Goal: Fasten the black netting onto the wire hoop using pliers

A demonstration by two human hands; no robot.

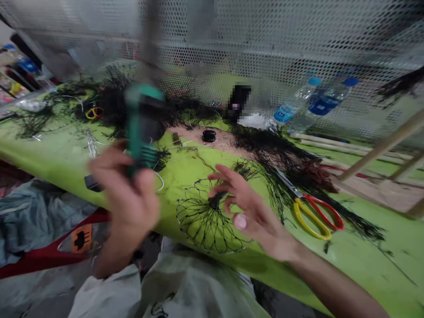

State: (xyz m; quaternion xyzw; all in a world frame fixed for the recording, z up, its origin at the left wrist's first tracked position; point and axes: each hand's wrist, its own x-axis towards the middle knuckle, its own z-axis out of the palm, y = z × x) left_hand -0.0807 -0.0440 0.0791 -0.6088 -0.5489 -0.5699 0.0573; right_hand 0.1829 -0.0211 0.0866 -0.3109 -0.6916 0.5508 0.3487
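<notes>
My left hand point(124, 201) grips a green and black hand tool point(143, 126), blurred by motion, raised above the near edge of the green table point(364, 260). My right hand point(248, 207) hovers with fingers spread over a round wire ring point(207, 218) strung with black threads that meet at a dark knot in its centre. The fingertips are at or just above that knot; whether they touch it I cannot tell. The ring lies flat near the table's front edge.
Scissors point(314, 212) with yellow and red handles lie right of the ring. Piles of black fibre point(281, 154) spread across the table. Two water bottles point(311, 104) lean at a perforated metal screen point(265, 39). Wooden sticks point(380, 148) lie at right.
</notes>
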